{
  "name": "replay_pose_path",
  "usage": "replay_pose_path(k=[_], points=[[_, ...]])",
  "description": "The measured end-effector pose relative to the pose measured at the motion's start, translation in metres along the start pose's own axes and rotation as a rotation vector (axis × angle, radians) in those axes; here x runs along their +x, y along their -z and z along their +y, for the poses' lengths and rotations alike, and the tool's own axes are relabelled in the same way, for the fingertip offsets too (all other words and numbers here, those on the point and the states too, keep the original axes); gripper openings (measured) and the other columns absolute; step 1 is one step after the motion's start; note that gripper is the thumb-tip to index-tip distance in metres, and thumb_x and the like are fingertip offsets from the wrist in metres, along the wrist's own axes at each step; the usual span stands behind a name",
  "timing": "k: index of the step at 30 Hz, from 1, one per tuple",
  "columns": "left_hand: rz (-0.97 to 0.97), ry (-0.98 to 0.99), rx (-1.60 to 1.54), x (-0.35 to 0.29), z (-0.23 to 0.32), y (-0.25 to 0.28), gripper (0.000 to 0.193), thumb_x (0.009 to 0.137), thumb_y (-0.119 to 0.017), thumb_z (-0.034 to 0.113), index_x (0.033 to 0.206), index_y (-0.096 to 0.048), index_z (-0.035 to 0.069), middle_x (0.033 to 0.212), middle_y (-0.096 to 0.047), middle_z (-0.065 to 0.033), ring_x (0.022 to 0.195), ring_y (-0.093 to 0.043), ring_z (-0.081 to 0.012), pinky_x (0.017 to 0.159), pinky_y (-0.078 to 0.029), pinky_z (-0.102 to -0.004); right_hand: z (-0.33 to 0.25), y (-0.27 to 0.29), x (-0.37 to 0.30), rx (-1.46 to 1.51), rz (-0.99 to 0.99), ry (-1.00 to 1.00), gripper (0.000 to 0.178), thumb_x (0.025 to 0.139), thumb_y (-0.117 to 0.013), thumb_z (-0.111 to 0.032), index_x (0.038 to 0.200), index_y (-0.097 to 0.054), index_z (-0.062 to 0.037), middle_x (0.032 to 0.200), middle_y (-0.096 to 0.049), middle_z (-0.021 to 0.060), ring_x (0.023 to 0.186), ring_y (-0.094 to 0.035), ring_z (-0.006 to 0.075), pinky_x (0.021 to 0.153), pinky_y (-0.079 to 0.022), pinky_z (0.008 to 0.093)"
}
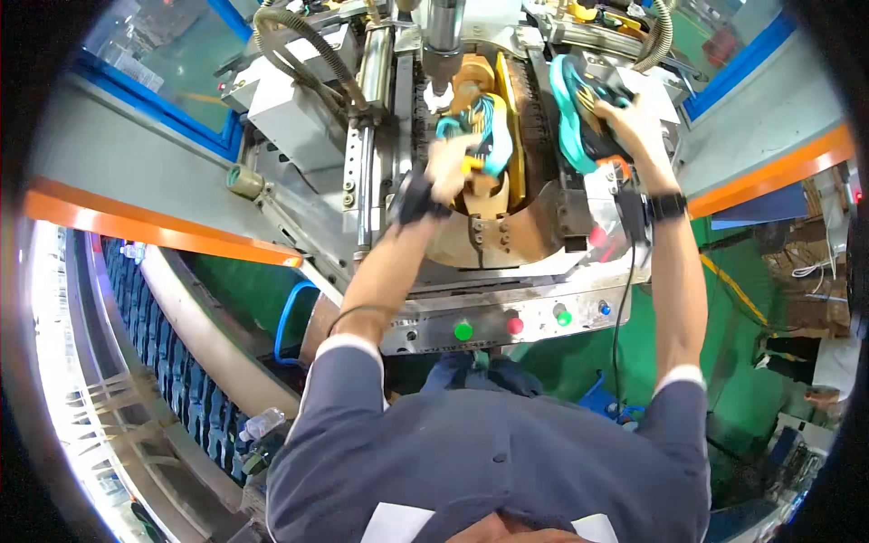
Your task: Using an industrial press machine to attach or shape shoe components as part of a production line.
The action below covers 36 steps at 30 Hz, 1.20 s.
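My left hand (450,169) reaches into the middle of a machine, its fingers closed on a shoe (499,143) with a teal sole and yellow parts. That shoe lies among tan shaped blocks (486,201), beside a yellow upright plate (516,136). Farther right, my right hand (631,132) grips a second shoe (569,122), which has a wavy teal sole and a dark upper. This one is tilted, over the machine's right side. A dark band circles each wrist. Parts of both shoes are hidden behind my fingers.
A metal cylinder (444,36) hangs above the left shoe. Green and red buttons (463,330) line the machine's front panel. Orange-edged guards (163,226) flank both sides. A conveyor (186,371) curves along the left. At the far right, another person's hand (822,395) shows.
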<state>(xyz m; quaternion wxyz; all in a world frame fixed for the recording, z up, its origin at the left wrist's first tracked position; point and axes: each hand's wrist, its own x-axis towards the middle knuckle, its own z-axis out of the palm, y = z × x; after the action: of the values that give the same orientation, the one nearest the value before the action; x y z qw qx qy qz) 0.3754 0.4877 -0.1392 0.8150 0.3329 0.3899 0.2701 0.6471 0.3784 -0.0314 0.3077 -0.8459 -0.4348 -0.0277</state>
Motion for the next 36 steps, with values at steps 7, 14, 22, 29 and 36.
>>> replay_pose_path(k=[7, 14, 22, 29, 36], points=[[0.102, -0.175, -0.057, -0.265, -0.01, 0.044, 0.054, 0.086, -0.064, 0.002, 0.135, -0.044, -0.004, 0.118, -0.06, -0.01, 0.101, -0.061, -0.0165, 0.085, -0.053, -0.0314, -0.085, -0.124, 0.051, 0.048, -0.404, 0.089, 0.052, 0.063, -0.075, -0.037, 0.095, -0.069, 0.0033, 0.1, -0.069, 0.0218, 0.091, -0.069, 0.0325, 0.08, -0.054, 0.0385], [0.733, -0.432, -0.098, -0.435, -0.065, 0.084, 0.046, 0.088, -0.058, 0.008, 0.132, -0.047, 0.0, 0.116, -0.06, -0.0094, 0.103, -0.058, -0.0176, 0.085, -0.047, -0.0316, -0.115, -0.237, 0.015, -0.092, -0.287, 0.104, 0.046, 0.075, -0.066, -0.023, 0.108, -0.056, 0.0058, 0.101, -0.068, 0.0248, 0.094, -0.068, 0.0357, 0.084, -0.054, 0.0413], [1.077, -0.58, -0.416, -0.476, -0.142, 0.06, 0.025, 0.091, -0.063, 0.016, 0.114, -0.058, 0.005, 0.101, -0.064, -0.0038, 0.082, -0.059, -0.0174, 0.063, -0.042, -0.0231, -0.121, -0.232, -0.017, -0.033, -0.246, 0.116, 0.053, 0.079, -0.069, -0.028, 0.113, -0.045, 0.0046, 0.101, -0.065, 0.0266, 0.092, -0.067, 0.0401, 0.078, -0.054, 0.0468], [0.996, -0.546, -0.516, -0.475, -0.19, 0.052, 0.033, 0.089, -0.065, 0.012, 0.119, -0.055, 0.003, 0.116, -0.056, -0.0074, 0.104, -0.055, -0.0197, 0.076, -0.049, -0.0348, -0.107, -0.071, -0.271, 0.68, -0.329, 0.759, 0.016, 0.078, -0.061, -0.007, 0.094, -0.061, -0.0069, 0.095, -0.065, 0.0136, 0.09, -0.063, 0.0325, 0.074, -0.052, 0.0433], [1.062, -0.507, -0.473, -0.474, -0.191, -0.018, 0.012, 0.091, -0.063, 0.015, 0.099, -0.059, 0.007, 0.095, -0.065, -0.004, 0.075, -0.06, -0.0139, 0.052, -0.039, -0.0184, -0.023, -0.203, -0.397, 0.504, -0.654, 0.834, 0.014, 0.077, -0.064, -0.014, 0.089, -0.06, -0.0067, 0.096, -0.057, 0.0116, 0.094, -0.057, 0.0314, 0.08, -0.049, 0.0438]])
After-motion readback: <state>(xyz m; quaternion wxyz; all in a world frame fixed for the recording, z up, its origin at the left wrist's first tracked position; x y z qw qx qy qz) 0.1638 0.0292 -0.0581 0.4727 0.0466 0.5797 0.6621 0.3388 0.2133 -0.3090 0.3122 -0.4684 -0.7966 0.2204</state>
